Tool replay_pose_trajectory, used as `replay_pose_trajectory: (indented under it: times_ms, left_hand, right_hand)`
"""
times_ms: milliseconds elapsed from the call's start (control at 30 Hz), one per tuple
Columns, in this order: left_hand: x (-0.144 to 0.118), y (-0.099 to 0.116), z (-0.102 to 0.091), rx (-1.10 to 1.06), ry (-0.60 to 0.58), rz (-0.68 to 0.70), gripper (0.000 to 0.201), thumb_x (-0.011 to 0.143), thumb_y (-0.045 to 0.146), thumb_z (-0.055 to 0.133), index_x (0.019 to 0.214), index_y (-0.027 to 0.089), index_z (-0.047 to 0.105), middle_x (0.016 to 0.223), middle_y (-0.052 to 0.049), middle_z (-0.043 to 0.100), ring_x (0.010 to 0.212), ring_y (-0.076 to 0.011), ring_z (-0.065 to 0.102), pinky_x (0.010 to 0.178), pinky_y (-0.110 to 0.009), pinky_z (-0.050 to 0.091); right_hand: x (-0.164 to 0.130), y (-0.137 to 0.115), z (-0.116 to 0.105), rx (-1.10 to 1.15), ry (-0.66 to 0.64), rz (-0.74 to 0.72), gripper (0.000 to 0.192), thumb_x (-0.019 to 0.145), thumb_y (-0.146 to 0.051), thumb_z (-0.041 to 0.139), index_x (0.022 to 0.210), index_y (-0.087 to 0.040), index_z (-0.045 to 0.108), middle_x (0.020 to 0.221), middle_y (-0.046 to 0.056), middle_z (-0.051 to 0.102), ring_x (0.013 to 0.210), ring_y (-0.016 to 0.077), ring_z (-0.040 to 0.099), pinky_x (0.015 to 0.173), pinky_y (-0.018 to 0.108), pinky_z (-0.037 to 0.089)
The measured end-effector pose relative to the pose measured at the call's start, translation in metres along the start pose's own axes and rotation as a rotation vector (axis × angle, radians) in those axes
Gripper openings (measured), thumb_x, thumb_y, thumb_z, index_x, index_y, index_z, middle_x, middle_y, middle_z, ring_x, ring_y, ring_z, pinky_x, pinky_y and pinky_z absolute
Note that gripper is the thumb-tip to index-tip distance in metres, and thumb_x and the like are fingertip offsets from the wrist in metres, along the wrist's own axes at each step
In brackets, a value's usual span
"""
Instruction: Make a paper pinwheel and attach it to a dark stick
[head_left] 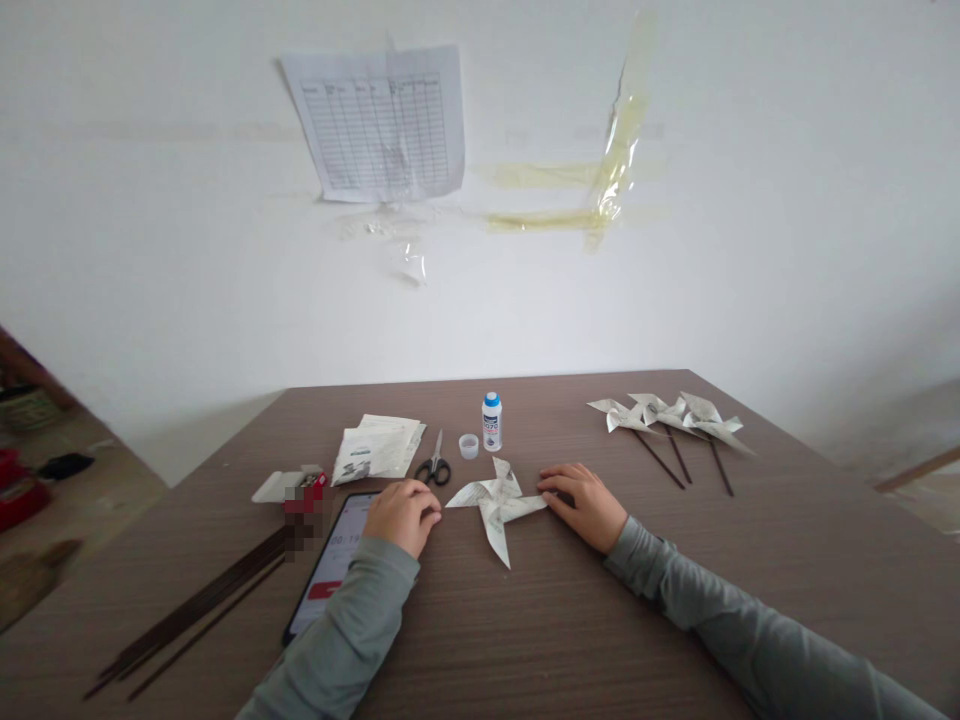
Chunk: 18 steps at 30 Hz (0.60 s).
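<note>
A folded paper pinwheel (495, 502) made of printed paper lies on the table between my hands, with no stick on it. My right hand (586, 503) rests to its right, fingers apart and reaching left, the tips at the end of one blade. My left hand (405, 515) lies left of the pinwheel, just short of its left tip, with the fingers curled in and nothing visible in them. It covers the upper right of a phone (341, 560) showing a timer. Black-handled scissors (433, 470) lie just beyond that hand.
Behind the pinwheel stand a white glue bottle (491, 425) with a blue top and a clear cap (469, 446). Paper sheets (375, 450), a small red and white box (289, 487) and dark sticks (202, 590) lie left. Three finished pinwheels (660, 412) on sticks lie back right, near the wall (525, 320).
</note>
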<state>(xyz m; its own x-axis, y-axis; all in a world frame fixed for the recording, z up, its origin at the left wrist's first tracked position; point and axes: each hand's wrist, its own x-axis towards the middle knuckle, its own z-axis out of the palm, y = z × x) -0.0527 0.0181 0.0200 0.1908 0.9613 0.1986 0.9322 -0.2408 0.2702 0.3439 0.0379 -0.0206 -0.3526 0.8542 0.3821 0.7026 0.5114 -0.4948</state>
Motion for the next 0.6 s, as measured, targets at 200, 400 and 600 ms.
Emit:
replay_pose_trajectory:
  times_ms: [200, 400, 600]
  left_hand:
    - [0.000, -0.001, 0.003, -0.040, 0.042, 0.026, 0.026, 0.112, 0.019, 0.083, 0.105, 0.034, 0.103, 0.144, -0.009, 0.097, 0.143, -0.0364, 0.088, 0.128, -0.053, 0.070]
    - [0.007, 0.016, 0.005, -0.206, 0.116, 0.087, 0.027, 0.112, 0.016, 0.081, 0.103, 0.030, 0.102, 0.154, -0.013, 0.094, 0.148, -0.0374, 0.086, 0.136, -0.059, 0.069]
    - [0.019, 0.055, 0.007, -0.295, 0.135, 0.090, 0.016, 0.104, 0.016, 0.095, 0.096, 0.029, 0.100, 0.156, -0.014, 0.092, 0.152, -0.0419, 0.084, 0.139, -0.068, 0.068]
  right_hand:
    - [0.000, 0.002, 0.001, 0.019, 0.037, -0.050, 0.023, 0.121, -0.029, 0.079, 0.127, -0.032, 0.101, 0.140, 0.013, 0.099, 0.134, 0.0374, 0.091, 0.121, 0.059, 0.074]
    - [0.004, -0.009, -0.002, 0.050, 0.201, -0.162, 0.026, 0.126, -0.032, 0.073, 0.130, -0.032, 0.099, 0.135, 0.014, 0.097, 0.127, 0.0380, 0.090, 0.114, 0.058, 0.075]
    - [0.013, -0.040, -0.003, 0.036, 0.275, -0.338, 0.024, 0.128, -0.033, 0.075, 0.128, -0.033, 0.099, 0.120, 0.012, 0.094, 0.114, 0.0343, 0.086, 0.106, 0.054, 0.071]
